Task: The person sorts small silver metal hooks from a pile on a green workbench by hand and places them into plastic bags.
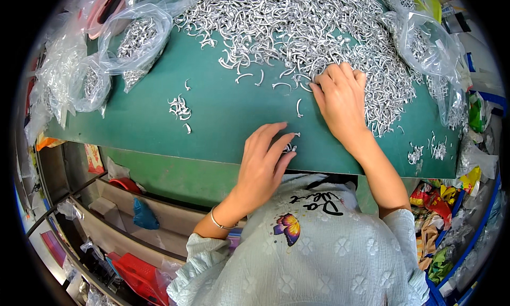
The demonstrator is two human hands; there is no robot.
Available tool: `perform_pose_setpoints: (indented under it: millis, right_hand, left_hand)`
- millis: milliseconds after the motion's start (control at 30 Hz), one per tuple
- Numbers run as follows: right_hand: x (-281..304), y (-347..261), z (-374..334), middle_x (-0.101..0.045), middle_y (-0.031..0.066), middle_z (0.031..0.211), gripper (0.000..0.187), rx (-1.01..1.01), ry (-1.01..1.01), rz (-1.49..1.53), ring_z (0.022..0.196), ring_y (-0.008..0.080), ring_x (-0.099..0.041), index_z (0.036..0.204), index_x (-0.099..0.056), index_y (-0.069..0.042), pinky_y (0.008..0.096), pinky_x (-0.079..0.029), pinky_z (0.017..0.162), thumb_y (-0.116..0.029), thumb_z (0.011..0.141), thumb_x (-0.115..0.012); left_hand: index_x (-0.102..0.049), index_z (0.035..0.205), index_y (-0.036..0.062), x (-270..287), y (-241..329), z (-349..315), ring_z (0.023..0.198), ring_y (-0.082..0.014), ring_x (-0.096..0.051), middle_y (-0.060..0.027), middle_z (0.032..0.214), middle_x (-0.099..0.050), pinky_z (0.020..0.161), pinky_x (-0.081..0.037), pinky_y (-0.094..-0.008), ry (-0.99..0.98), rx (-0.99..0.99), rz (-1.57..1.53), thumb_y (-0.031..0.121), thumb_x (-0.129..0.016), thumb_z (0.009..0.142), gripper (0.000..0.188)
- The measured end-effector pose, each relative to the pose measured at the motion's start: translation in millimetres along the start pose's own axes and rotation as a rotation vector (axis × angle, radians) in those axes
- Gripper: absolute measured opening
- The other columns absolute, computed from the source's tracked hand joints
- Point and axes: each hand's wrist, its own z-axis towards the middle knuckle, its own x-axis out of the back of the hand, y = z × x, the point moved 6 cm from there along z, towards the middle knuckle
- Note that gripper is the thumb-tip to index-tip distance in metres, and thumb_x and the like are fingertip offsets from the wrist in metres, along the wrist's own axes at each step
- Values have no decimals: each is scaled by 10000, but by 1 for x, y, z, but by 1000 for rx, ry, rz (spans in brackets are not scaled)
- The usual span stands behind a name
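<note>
- Tabletop (228, 117): green and flat; it carried the loose stock.
- Pile of curved silver pieces (297, 19): it covered the far side and extended down the right. Interlocking was judged likely, so lifting from the fringe was preferable.
- Left plastic bag (109, 53) and right plastic bag (443, 53): clear, with pieces inside. Walls were judged soft and slippery; the rim was the holding point.
- Right hand (340, 93): fingers bent down at the pile's near edge. Tips were hidden; grip could not be determined.
- Left hand (263, 154): fingers half curled over a few pieces near the tabletop's front edge. Firm closure could not be confirmed.
- Small cluster (180, 109): it lay apart, left of the left hand.
- Single curved piece (298, 108): it lay between the hands. Judged light, stiff and slick; recommended hold: mid-curve, between thumb and index finger.
</note>
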Motion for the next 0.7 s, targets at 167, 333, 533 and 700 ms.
perform_pose_setpoints:
  millis: [167,333,533,700]
  right_hand:
    - [18,9,-13,-559,56,829,105,-55,4,-14,869,246,-525,827,-630,-68,395,-356,805,-84,764,-712]
    - [9,3,-10,-553,55,849,160,-5,-6,39,870,252,-518,865,-610,-72,404,-353,815,-127,771,-727]
    - [10,10,-15,-555,47,862,109,-21,-63,34,881,240,-516,844,-622,-72,405,-353,822,-109,790,-710]
    - [15,6,-13,-560,41,902,187,41,11,181,910,233,-519,967,-647,-82,400,-357,840,-97,790,-705]
  left_hand:
    - [-637,1108,-1,4,-8,-5,1131,-346,-538,-158,1233,-570,953,-438,-424,60,30,-23,-28,-720,760,359]
    - [-640,1097,-4,5,-8,-3,1118,-344,-545,-161,1218,-575,946,-445,-421,70,24,-17,-28,-717,766,341]
    - [-645,1087,-1,3,-9,-4,1105,-344,-553,-157,1197,-586,941,-449,-423,79,32,-26,-31,-713,767,328]
    - [-649,1081,0,2,-11,-3,1094,-342,-561,-154,1184,-594,934,-454,-421,78,28,-38,-31,-712,768,321]
